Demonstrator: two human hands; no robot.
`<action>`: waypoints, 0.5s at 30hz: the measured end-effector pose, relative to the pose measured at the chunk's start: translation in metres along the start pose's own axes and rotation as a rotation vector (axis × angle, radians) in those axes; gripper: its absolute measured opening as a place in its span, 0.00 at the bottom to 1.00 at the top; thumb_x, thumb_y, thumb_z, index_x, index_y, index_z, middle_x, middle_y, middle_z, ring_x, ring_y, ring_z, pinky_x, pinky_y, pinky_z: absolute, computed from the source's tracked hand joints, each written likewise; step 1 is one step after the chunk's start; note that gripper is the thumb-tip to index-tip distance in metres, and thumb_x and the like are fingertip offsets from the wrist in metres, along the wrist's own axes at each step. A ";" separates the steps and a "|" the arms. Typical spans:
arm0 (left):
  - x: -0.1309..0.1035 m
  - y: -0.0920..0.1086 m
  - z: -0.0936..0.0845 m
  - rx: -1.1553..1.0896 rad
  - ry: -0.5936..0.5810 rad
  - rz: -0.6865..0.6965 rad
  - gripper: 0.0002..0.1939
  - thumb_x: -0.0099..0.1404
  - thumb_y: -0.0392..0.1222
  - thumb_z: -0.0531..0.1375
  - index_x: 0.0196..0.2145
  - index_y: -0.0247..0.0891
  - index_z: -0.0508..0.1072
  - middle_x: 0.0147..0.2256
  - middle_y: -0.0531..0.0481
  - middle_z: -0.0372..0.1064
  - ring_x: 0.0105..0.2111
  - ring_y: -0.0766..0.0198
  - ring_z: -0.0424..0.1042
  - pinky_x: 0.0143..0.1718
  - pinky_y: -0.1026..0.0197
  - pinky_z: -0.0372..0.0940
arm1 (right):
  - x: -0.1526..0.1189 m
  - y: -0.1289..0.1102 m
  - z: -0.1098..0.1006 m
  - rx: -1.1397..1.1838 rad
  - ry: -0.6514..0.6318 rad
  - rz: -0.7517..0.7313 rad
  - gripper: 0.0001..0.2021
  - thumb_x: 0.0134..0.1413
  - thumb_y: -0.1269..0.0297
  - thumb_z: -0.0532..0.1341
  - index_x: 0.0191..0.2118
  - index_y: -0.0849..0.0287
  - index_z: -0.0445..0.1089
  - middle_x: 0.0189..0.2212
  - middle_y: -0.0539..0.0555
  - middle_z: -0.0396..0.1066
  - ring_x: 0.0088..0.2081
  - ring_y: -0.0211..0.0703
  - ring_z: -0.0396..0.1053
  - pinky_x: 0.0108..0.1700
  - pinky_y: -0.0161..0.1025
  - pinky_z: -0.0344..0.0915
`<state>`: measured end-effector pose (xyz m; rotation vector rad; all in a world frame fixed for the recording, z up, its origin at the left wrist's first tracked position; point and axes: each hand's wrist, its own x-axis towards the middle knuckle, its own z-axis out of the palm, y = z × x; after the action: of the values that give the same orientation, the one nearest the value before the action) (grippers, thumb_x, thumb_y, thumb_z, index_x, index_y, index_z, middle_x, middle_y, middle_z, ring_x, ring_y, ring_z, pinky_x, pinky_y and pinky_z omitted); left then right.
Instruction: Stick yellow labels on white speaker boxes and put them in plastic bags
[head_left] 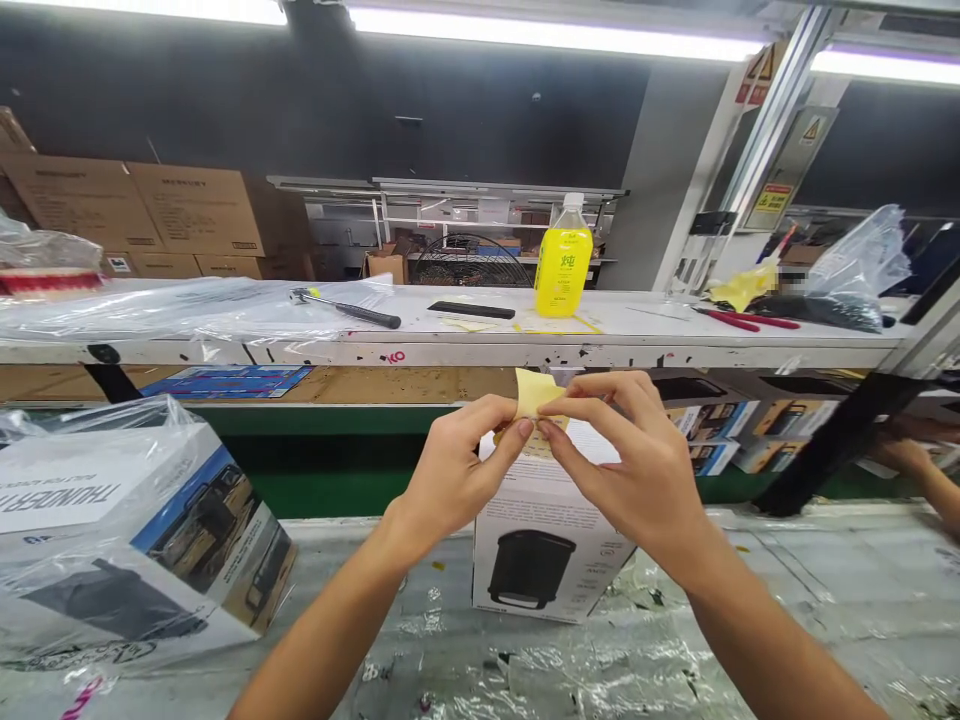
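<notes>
At the top of an upright white printed box, the left hand and the right hand are close together, each pinching a yellow label sheet between thumb and fingers. To the left, a plastic-wrapped box rests on the film-covered bench. Beyond, the shelf bears a hammer, a yellow bottle and a red-handled tool.
</notes>
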<state>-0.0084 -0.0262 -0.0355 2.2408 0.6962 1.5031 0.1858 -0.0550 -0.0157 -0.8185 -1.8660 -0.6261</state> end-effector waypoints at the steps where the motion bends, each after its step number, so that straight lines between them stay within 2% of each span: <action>1: 0.000 0.000 -0.001 0.020 0.010 0.036 0.08 0.78 0.41 0.58 0.41 0.37 0.77 0.35 0.50 0.74 0.35 0.64 0.69 0.39 0.62 0.63 | 0.001 -0.001 -0.001 -0.011 -0.003 -0.023 0.04 0.64 0.72 0.67 0.43 0.57 0.77 0.41 0.58 0.75 0.44 0.51 0.72 0.47 0.51 0.70; 5: -0.002 0.001 -0.002 0.082 0.050 0.153 0.06 0.77 0.37 0.59 0.43 0.37 0.77 0.38 0.48 0.77 0.37 0.64 0.74 0.40 0.63 0.66 | 0.004 -0.006 -0.004 -0.095 0.025 -0.077 0.06 0.62 0.73 0.69 0.42 0.56 0.76 0.39 0.57 0.78 0.42 0.51 0.73 0.45 0.49 0.66; 10: -0.004 0.006 0.001 0.145 0.066 0.195 0.08 0.77 0.37 0.57 0.42 0.37 0.77 0.41 0.43 0.79 0.42 0.59 0.76 0.45 0.60 0.68 | 0.005 -0.010 -0.002 -0.198 0.051 -0.139 0.08 0.62 0.73 0.69 0.42 0.54 0.74 0.39 0.53 0.81 0.41 0.50 0.74 0.45 0.48 0.63; 13: -0.004 0.009 0.000 0.114 0.067 0.146 0.10 0.77 0.37 0.57 0.40 0.36 0.78 0.38 0.45 0.79 0.38 0.61 0.75 0.41 0.61 0.67 | 0.007 -0.012 0.000 -0.249 0.054 -0.187 0.08 0.61 0.73 0.69 0.40 0.53 0.72 0.38 0.52 0.81 0.40 0.49 0.74 0.45 0.48 0.62; 15: -0.003 0.008 -0.005 0.045 0.088 0.022 0.11 0.77 0.39 0.57 0.39 0.37 0.78 0.35 0.48 0.78 0.34 0.63 0.74 0.39 0.63 0.66 | 0.011 -0.014 -0.001 -0.187 0.043 -0.189 0.07 0.59 0.73 0.67 0.37 0.53 0.71 0.37 0.51 0.80 0.41 0.49 0.74 0.46 0.48 0.62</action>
<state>-0.0124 -0.0342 -0.0319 2.2332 0.7402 1.6198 0.1725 -0.0622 -0.0066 -0.7464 -1.8784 -0.9409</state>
